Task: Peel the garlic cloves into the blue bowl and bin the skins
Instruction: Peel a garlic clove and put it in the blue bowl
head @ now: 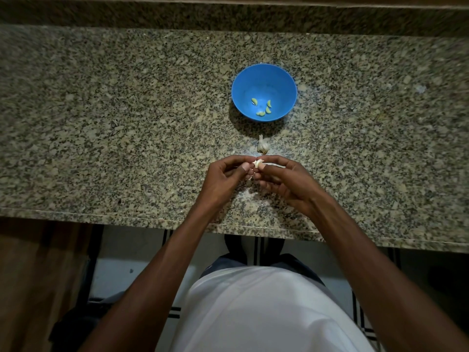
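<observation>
**A:** How far along are you?

**B:** Take the blue bowl (264,83) as your mark. Four peeled cloves (262,107) already lie on its floor, towards the side nearest you. You are on the next one: a garlic clove (258,163) sits between your two hands, well on your side of the bowl. Your left hand (224,174) pinches it with thumb and forefinger; your right hand (281,180) has its fingertips curled onto the other end, so both hands are closed narrowly on that one clove. A pale flap of skin seems to stand off it, so I judge the peeling is part done.

**A:** And what is left?

**B:** Between the bowl and your hands lies the rest of the garlic head (262,146), so there may be more cloves to come; I cannot count them. A few pale flecks on the counter (101,123) under your hands may be skins, and they are not binned. No bin shows anywhere.

**A:** Anything in the way?

**B:** Only that garlic head, lying on the straight line from your hands to the bowl. Carry the clove over it.
</observation>
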A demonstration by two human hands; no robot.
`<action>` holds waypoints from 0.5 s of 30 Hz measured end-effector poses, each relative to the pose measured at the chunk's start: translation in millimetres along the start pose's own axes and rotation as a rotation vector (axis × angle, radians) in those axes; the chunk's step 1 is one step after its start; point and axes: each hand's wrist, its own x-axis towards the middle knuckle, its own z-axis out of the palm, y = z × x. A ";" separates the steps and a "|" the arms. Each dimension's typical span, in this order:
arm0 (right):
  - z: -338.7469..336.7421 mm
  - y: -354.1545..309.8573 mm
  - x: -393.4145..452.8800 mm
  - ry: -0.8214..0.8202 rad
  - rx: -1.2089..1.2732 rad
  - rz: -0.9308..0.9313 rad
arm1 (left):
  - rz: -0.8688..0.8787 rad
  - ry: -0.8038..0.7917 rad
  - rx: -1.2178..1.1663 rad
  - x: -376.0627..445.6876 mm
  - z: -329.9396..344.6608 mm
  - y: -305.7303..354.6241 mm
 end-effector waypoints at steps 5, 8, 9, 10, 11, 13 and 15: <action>-3.4 0.0 -2.4 -0.007 -0.029 -0.007 | 0.023 -0.003 0.046 0.4 -3.1 1.8; -2.6 0.6 -2.0 -0.007 0.002 0.043 | 0.076 -0.011 0.083 1.4 -3.4 2.3; -1.7 0.9 -2.0 -0.012 0.031 0.061 | 0.082 -0.006 0.085 1.8 -3.4 2.1; -0.2 1.1 -2.4 -0.019 0.069 0.080 | 0.086 0.001 0.087 2.2 -3.3 2.0; 1.2 2.1 -2.4 -0.023 0.113 0.097 | 0.095 0.013 0.094 2.5 -3.1 2.0; 4.6 4.9 -2.4 -0.017 0.198 0.123 | 0.134 0.046 0.123 2.7 -2.1 1.6; 8.3 6.9 -2.7 -0.009 0.256 0.134 | 0.190 0.085 0.171 2.4 -1.0 0.5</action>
